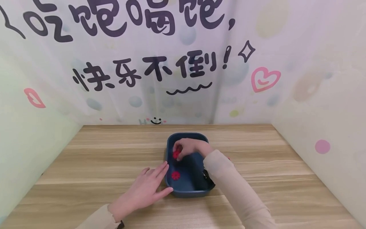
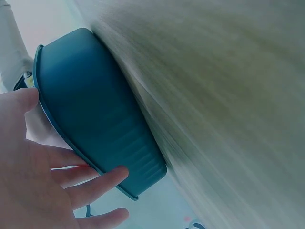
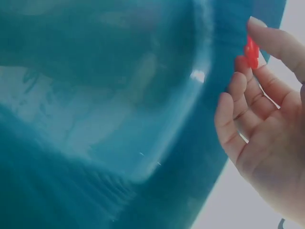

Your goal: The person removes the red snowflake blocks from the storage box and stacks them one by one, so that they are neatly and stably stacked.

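A dark blue rectangular bin (image 1: 186,192) stands on the wooden table. Inside it, near the left wall, lies a red notched plastic disc (image 1: 175,175). My right hand (image 1: 186,147) reaches into the bin's far part and pinches another red notched disc (image 3: 252,51) between thumb and fingertips, seen edge-on in the right wrist view. My left hand (image 1: 147,189) touches the bin's left rim with its fingers fairly straight and spread; the left wrist view shows the thumb and fingers (image 2: 102,185) against the rim and outer wall (image 2: 90,105). The right forearm hides part of the bin's right side.
Just beyond the right sleeve (image 1: 233,187), a small bit of something red (image 1: 228,158) peeks out on the wooden table (image 1: 120,152). A printed curtain (image 1: 148,98) closes off the back, and pale walls stand at both sides.
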### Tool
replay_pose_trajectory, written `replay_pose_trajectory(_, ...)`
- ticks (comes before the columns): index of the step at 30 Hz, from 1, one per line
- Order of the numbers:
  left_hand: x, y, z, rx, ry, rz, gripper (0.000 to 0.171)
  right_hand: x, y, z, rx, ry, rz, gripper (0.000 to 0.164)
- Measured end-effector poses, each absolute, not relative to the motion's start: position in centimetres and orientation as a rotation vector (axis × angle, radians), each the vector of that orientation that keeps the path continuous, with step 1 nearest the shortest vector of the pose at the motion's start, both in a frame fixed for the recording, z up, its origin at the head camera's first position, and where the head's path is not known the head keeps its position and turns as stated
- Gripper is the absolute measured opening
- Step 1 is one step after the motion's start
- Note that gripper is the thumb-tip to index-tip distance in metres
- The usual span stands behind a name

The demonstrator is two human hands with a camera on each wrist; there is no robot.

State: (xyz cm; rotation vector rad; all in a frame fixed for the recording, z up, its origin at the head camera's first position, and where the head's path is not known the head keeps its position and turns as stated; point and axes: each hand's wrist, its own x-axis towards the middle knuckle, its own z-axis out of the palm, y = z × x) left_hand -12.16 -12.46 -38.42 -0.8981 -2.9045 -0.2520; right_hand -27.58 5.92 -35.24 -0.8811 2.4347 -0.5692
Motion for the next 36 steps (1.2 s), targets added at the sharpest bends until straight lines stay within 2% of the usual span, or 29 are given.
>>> replay_pose_trajectory(14, -12.1, -12.5, -38.5, -0.903, -2.887, -0.223, 0.074, -26.7, 8.6, -31.8, -1.047, 2.488, -0.642, 0.028)
replay_pose_trajectory(30, -12.1, -12.5, -38.5, -0.900, -2.860, -0.231, 0.071, -25.6, 14.1, -33.5, -1.243, 2.513, -0.753, 0.032)
replay_pose_trajectory(36, -12.1, -12.5, -38.5, -0.904, -2.834, -0.231, 0.071, -25.2, 16.4, -34.2, -1.189, 2.547, -0.839, 0.033)
